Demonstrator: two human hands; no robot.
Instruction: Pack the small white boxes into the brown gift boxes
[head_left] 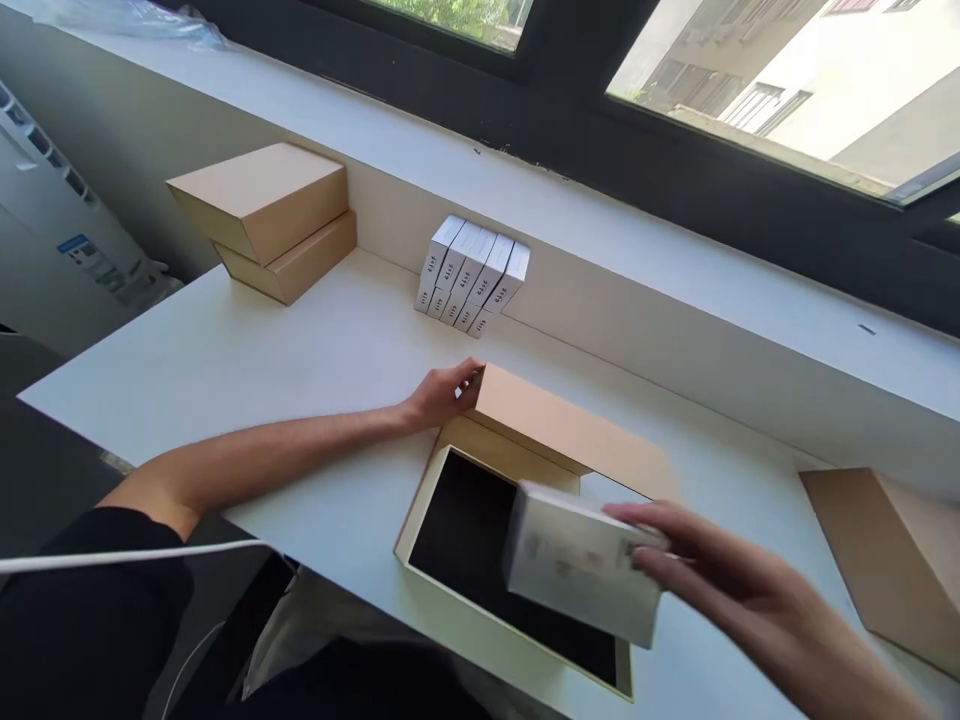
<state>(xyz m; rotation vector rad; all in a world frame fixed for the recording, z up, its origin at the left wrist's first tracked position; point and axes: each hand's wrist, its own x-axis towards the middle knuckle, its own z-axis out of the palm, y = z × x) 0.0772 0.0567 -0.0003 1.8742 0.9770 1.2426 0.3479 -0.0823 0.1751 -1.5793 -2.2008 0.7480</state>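
A brown hinged-lid cardboard box (429,500) lies open on the white table, its black-lined inside showing. At the left end of its raised lid (562,425), my left hand (444,396) grips the edge with bent fingers. My right hand (739,585) pinches a white carton (577,560) by its right end, between thumb and fingers. The carton is tilted above the right half of the open box and slightly blurred. It hides part of the black interior; whether it touches the box I cannot tell.
Several white cartons (469,275) stand stacked against the back wall. Two closed brown boxes (274,215) are piled at the back left. Another brown box (885,560) sits at the right. A white cable (150,555) crosses near my left arm.
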